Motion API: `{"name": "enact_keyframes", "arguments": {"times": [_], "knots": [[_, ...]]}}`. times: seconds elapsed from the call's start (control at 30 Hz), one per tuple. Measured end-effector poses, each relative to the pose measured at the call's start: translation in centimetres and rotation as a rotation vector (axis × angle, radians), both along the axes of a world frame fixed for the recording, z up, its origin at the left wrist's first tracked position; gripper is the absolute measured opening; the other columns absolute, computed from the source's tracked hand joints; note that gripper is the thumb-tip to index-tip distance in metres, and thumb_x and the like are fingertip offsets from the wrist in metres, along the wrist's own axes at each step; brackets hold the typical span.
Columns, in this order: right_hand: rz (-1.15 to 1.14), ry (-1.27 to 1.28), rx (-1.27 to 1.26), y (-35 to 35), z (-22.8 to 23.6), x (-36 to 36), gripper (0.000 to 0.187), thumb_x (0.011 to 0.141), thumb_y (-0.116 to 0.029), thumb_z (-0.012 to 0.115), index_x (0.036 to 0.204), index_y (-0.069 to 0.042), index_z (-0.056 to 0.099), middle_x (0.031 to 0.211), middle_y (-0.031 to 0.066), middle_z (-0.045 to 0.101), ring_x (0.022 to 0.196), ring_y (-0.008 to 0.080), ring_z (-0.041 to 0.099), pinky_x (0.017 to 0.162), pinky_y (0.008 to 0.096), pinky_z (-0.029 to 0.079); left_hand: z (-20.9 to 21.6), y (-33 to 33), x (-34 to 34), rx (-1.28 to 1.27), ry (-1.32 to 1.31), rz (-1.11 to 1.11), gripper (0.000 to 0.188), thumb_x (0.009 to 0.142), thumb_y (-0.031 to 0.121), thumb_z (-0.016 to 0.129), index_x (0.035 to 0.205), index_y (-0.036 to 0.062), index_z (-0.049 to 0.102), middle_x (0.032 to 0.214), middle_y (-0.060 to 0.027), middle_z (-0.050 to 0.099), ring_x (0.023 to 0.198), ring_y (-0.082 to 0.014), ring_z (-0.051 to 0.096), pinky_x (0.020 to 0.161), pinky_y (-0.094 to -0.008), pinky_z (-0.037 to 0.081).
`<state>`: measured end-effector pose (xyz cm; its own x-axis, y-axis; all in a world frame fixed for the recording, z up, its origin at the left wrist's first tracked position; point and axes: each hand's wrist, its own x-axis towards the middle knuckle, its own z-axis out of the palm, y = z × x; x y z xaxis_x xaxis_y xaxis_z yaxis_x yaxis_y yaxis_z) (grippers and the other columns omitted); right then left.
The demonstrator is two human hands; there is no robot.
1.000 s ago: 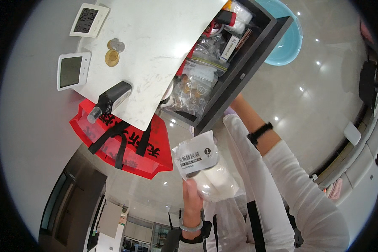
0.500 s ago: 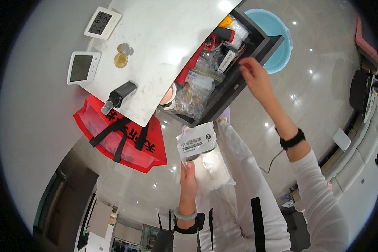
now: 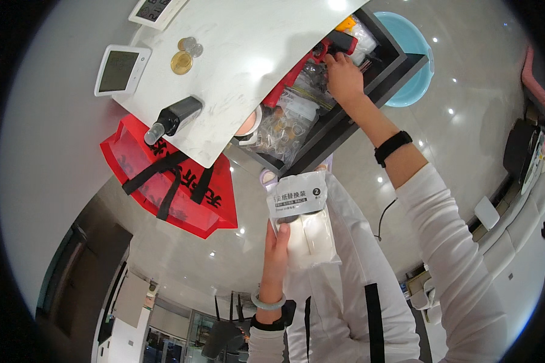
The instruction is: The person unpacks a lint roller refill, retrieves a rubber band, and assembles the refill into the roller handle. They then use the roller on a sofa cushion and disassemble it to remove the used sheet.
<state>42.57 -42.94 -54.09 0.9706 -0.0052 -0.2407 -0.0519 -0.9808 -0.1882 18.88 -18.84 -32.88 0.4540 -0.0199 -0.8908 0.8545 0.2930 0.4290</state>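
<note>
My left hand (image 3: 277, 245) grips a clear plastic packet (image 3: 312, 239) of folded white sheets with a pale printed top, held upright over my lap. Deep in the open dark grey drawer (image 3: 321, 145), my right hand (image 3: 346, 80) has its fingers bent down among the contents; their tips and whatever they hold are hidden. Beside those fingers lie a red tool-like thing (image 3: 320, 51) and a black piece (image 3: 344, 41). Nearer me in the drawer is a clear bag of small round things (image 3: 281, 130), next to a round tub (image 3: 248, 124) with a peach top.
On the white tabletop (image 3: 236, 54) are several coins (image 3: 182, 63), a black spray bottle (image 3: 181, 115) and a white digital display (image 3: 123, 70). A red bag (image 3: 181, 193) with black handles stands below the table's corner. Behind the drawer sits a light blue basin (image 3: 415, 85).
My right hand has moved from outside the drawer's front, leftward into it, covering the small white box seen there before. My left hand still holds the packet; the view has shifted slightly.
</note>
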Motion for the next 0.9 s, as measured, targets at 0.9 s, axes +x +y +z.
{"name": "enact_keyframes", "arguments": {"times": [0.9], "knots": [[-0.532,1.154,1.150,-11.2,20.5,-3.3,0.023,0.088,-0.027,0.067,0.098,-0.011,0.053,0.084,-0.0025,0.055,0.075,0.0088,0.054,0.064,0.0248,0.044,3.0,-0.6,3.4,-0.129,-0.153,0.066,0.056,0.103,0.027,0.051,0.148,0.0021,0.030,0.139,-0.0076,0.048,0.125,-0.0161,0.046,0.107,-0.0320,0.036]]}}
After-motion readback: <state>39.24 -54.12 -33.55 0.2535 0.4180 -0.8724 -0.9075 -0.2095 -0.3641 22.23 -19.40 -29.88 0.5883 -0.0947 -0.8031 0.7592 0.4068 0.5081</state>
